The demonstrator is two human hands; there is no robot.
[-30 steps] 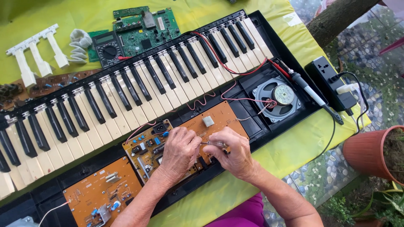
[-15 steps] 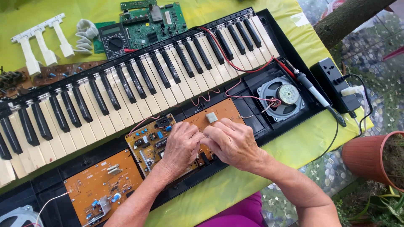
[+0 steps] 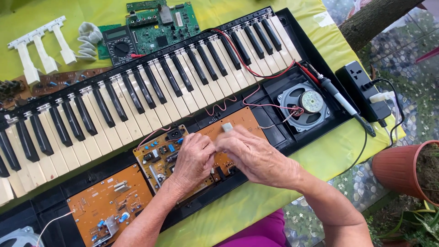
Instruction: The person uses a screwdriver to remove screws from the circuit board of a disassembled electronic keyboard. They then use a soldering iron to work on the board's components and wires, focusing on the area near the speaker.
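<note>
An opened electronic keyboard (image 3: 151, 96) with black and white keys lies across a yellow-green cloth. In its black lower tray sits an orange circuit board (image 3: 238, 126) with several small parts. My left hand (image 3: 194, 160) rests on that board, fingers curled against it. My right hand (image 3: 256, 153) lies over the board's right part, fingertips meeting the left hand's fingers near the board's middle. What the fingertips pinch is hidden. A round speaker (image 3: 305, 104) with red wires sits in the tray to the right.
A second orange board (image 3: 109, 206) lies at the tray's lower left. A green circuit board (image 3: 162, 23), a multimeter (image 3: 120, 45) and white key pieces (image 3: 41, 48) lie behind the keyboard. A soldering iron (image 3: 340, 100), black power strip (image 3: 363, 91) and terracotta pot (image 3: 407, 167) are at right.
Both hands have shifted slightly left and upward over the orange board, and the fingertips have come closer together. The view has tilted a little.
</note>
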